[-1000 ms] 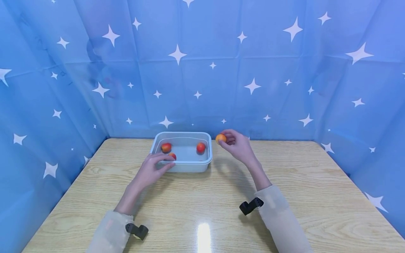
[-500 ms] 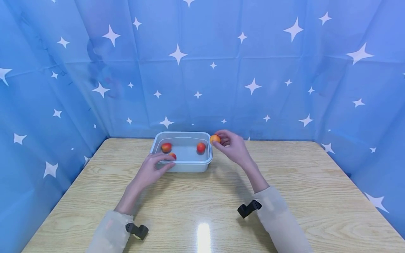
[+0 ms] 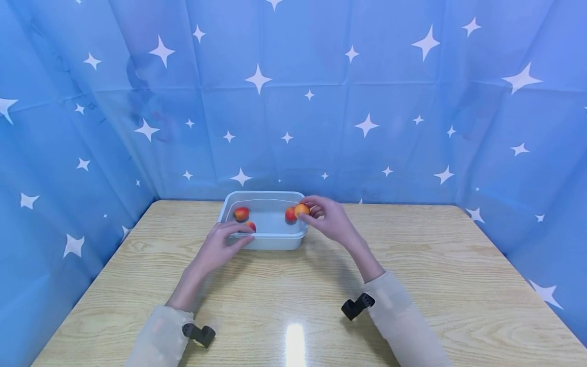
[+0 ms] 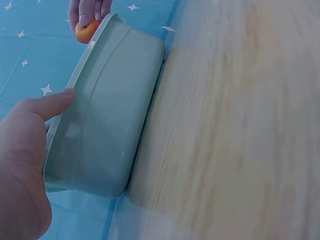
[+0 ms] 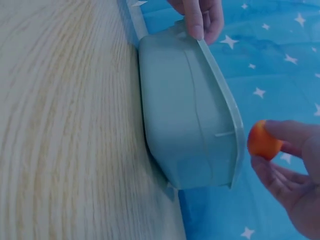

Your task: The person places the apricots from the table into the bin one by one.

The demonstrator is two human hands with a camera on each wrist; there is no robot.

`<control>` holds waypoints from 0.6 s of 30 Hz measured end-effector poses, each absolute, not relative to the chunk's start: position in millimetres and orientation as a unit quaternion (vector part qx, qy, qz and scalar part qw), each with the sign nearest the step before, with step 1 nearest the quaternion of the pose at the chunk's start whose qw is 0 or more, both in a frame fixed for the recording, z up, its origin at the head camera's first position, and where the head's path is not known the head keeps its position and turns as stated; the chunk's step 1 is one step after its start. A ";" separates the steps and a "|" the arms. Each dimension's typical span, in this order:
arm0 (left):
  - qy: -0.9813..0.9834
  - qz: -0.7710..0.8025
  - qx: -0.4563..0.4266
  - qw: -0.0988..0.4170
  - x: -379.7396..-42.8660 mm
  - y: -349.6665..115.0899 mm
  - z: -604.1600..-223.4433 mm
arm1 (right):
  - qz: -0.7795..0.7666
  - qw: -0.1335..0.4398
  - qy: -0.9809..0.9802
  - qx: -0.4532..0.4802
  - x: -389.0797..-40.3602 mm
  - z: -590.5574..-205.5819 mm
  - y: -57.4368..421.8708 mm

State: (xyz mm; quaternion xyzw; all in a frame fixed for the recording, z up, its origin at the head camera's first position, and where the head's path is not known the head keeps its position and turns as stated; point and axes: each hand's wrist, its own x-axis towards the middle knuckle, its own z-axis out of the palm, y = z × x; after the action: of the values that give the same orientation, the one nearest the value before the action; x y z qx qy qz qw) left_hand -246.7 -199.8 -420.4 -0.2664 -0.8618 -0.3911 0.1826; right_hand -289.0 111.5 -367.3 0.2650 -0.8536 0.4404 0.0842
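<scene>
A pale blue-green plastic container stands at the back of the table. My left hand grips its near left rim, thumb outside and fingers over the edge. Between thumb and fingertips, my right hand pinches a small orange-red fruit, apricot-like, above the container's right rim. In the right wrist view this held fruit is just outside the rim's line. Inside lie a red-yellow fruit at left, another fruit partly behind my left fingers, and a red fruit at right, partly covered by the held one.
The wooden table stretches out in front of the container. A blue curtain with white stars hangs close behind and along both sides. Black wrist cameras, one on the left sleeve and one on the right sleeve, stick out inward.
My right hand has carried the fruit leftward and slightly down, from right of the container to over its right rim. The left hand and the container have stayed put.
</scene>
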 end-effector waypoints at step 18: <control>-0.871 -0.386 -0.254 0.168 -246.2 -199.3 -416.9 | 0.436 0.083 -0.850 0.284 -291.1 -371.7 111.4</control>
State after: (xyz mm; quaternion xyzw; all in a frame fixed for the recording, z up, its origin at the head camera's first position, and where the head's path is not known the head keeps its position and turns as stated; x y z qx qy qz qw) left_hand -246.2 -199.3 -416.9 -0.2537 -0.8709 -0.3859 0.1680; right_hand -291.1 111.4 -371.7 0.2839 -0.8500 0.4359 0.0832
